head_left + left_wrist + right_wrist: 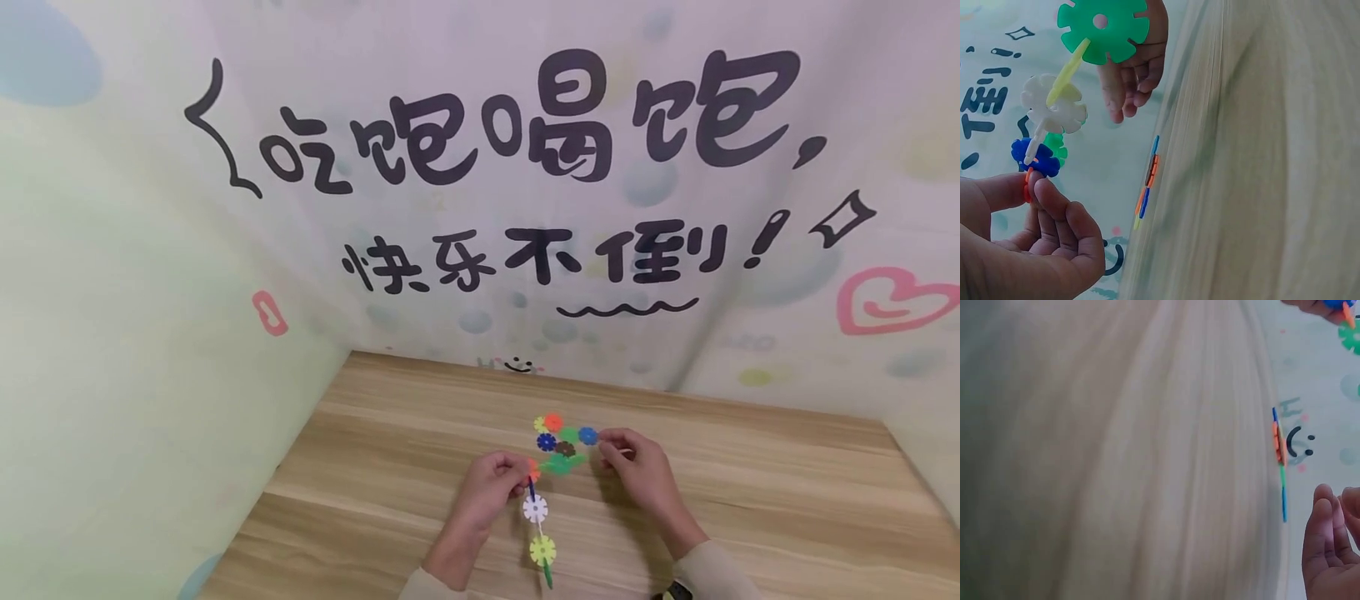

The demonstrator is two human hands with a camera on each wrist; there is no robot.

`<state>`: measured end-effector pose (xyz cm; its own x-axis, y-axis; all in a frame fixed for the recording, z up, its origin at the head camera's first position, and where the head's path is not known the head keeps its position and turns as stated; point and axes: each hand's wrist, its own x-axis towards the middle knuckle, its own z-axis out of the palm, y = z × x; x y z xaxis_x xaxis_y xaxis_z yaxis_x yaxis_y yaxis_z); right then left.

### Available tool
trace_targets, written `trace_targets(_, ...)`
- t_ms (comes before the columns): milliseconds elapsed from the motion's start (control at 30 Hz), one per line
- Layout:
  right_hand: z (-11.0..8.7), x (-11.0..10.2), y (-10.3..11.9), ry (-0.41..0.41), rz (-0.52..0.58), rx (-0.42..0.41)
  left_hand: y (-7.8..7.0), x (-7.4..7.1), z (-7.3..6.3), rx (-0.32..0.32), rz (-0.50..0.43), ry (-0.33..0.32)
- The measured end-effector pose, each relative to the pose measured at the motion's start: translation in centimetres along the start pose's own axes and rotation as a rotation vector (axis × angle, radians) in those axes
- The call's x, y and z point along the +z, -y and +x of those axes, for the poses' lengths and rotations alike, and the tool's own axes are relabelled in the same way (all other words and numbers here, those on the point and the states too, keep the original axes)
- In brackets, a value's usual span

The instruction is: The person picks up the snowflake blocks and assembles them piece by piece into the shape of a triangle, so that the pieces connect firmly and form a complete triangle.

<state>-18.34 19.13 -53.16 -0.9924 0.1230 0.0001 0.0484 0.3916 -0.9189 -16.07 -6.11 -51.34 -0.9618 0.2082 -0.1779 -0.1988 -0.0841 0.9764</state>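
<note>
My left hand [486, 493] pinches an orange notched plastic disc [534, 472] between thumb and fingertips. Linked to it is a chain of interlocking discs: a dark blue disc [1036, 156], a white disc [535, 509], a yellow disc [542, 550] and a green disc [1107, 28] at the near end. Another green disc [559, 464] shows just beyond the pinched piece. My right hand [647, 475] hovers over the table with loosely bent fingers, nothing visible between them. In the head view its fingertips overlap the edge of a blue disc [588, 436], which lies on the table.
Several loose discs lie flat together on the wooden table [390, 467], among them an orange disc [553, 422], a dark blue disc [546, 442] and a brown disc [566, 449]. A printed cloth wall [450, 333] rises behind the table's far edge.
</note>
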Motion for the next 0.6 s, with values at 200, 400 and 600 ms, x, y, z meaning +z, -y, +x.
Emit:
trace_targets(200, 0.8, 0.2, -0.5, 0.005, -0.007, 0.019, -0.2, -0.2, -0.1, 0.008, 0.004, -0.01)
trace_targets(400, 1.7, 0.5, -0.7, 0.024, -0.058, 0.042, -0.1, -0.2, 0.0, 0.001, 0.001, -0.011)
trace_targets(600, 2.8, 1.1, -1.1, 0.06, -0.184, 0.018, -0.1, -0.3, -0.1, 0.015, -0.011, -0.008)
